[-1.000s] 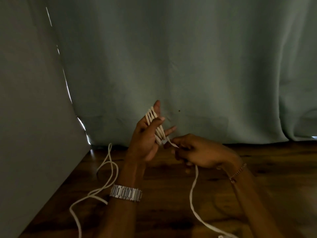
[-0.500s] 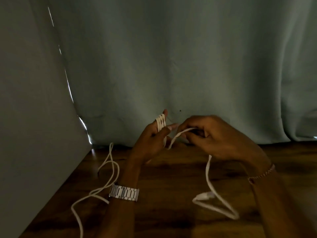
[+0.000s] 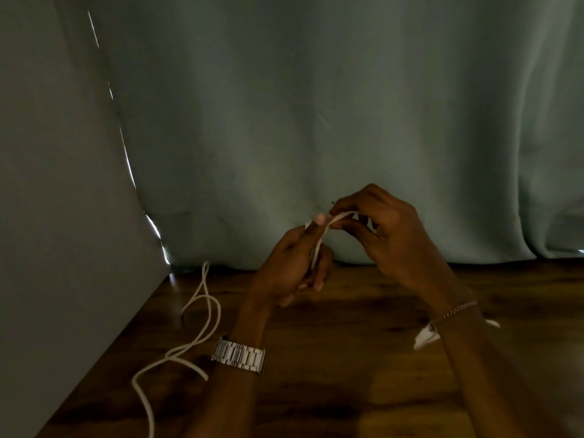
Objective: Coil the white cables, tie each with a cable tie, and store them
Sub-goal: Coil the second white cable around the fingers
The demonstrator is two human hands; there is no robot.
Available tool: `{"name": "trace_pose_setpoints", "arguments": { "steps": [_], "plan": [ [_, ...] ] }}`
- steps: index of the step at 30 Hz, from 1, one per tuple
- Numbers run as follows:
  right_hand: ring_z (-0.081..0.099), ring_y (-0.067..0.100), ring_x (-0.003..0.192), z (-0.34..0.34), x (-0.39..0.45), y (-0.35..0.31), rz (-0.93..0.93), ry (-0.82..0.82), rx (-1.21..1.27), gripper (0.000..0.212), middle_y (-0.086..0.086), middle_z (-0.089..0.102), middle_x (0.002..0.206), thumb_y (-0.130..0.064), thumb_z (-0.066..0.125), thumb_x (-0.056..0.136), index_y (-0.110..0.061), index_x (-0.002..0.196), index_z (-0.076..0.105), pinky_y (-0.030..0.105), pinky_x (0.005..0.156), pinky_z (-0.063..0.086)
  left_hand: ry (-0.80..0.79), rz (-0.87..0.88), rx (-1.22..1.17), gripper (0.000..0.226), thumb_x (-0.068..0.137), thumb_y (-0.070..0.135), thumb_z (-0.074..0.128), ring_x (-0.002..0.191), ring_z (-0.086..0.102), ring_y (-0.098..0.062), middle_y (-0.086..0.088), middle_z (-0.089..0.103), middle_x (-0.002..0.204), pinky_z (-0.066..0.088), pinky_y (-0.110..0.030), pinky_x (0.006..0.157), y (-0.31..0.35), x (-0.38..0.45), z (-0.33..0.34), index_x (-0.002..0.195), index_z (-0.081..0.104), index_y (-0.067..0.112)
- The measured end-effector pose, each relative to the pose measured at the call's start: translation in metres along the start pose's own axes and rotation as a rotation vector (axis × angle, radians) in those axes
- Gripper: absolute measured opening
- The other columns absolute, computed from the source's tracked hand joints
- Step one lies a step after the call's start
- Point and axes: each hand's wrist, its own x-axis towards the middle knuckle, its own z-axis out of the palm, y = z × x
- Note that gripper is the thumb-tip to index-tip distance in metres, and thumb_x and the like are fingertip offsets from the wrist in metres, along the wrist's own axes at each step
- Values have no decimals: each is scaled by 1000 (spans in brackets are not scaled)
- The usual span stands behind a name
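Above a wooden table, the left hand curls around a small coil of white cable while the right hand pinches its strand at the top, both grips closed on it. The coiling step appears under way; the next move likely calls for winding in the remaining tail, whose end shows by the right wrist. A second cable lies loose at left. No container or cable tie is visible.
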Motion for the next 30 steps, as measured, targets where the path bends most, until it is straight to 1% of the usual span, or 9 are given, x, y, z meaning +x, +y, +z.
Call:
{"name": "trace_pose_setpoints", "arguments": {
  "steps": [2,5,7,10,14,20,24,27,30],
  "plan": [
    [54,1,86,0,-1,2,-2,6,-13,14,7,66,100,-9,67,93,-7,106,72,3,78,39,-19,34,-20,47,100,48,40,29,30,-12,-17,45,45,24,-33,42,1,-1,2,115,69,13],
    [59,8,88,2,-2,5,-23,-1,-21,16,9,66,103,-8,63,96,-7,110,71,7,79,44,-48,37,-6,54,102,33,48,28,34,-12,-16,47,43,51,-39,52,-3,1,3,92,61,-18],
    [61,9,93,3,-3,9,-19,18,-25,18,9,65,107,-5,60,98,-8,113,70,11,83,48,-88,11,10,43,103,27,49,29,42,-14,-17,52,44,57,-46,54,-3,0,3,85,68,-7],
    [60,6,94,-1,-4,18,-10,51,-36,20,10,66,104,-4,59,97,-7,113,71,8,84,46,-185,-60,-75,40,101,23,48,45,62,-22,-16,65,58,54,-32,51,2,-2,4,140,53,12],
    [69,16,84,-1,-9,20,38,33,23,33,9,71,97,-22,47,99,-14,121,71,23,75,54,-258,-64,-172,42,100,22,46,84,74,-29,-16,75,81,56,-34,84,4,-4,9,141,50,11],
    [66,-1,109,3,-15,15,257,-188,322,39,-8,71,118,-2,57,98,-28,126,68,18,91,54,-354,-109,-436,42,98,26,53,124,58,-41,-24,62,131,53,-56,95,-5,0,-6,130,58,-1],
    [65,-14,81,8,-16,14,347,-302,278,37,-18,69,97,1,61,94,-35,100,67,6,68,47,-331,-30,-555,44,101,25,43,131,54,-33,-13,55,144,57,-51,91,-7,3,-8,141,47,9],
    [65,-4,70,18,-18,13,359,-460,200,21,-7,71,94,-4,61,95,-21,104,69,14,62,48,-247,41,-674,54,99,24,50,144,39,-25,-9,40,156,55,-52,93,-10,10,-8,149,36,10],
    [60,6,59,24,-17,7,334,-579,158,21,-9,62,71,-15,52,103,-29,90,62,21,59,44,-41,27,-733,58,97,19,48,145,37,-20,-7,35,159,55,-52,91,-12,16,-8,152,32,11]
  ]
}}
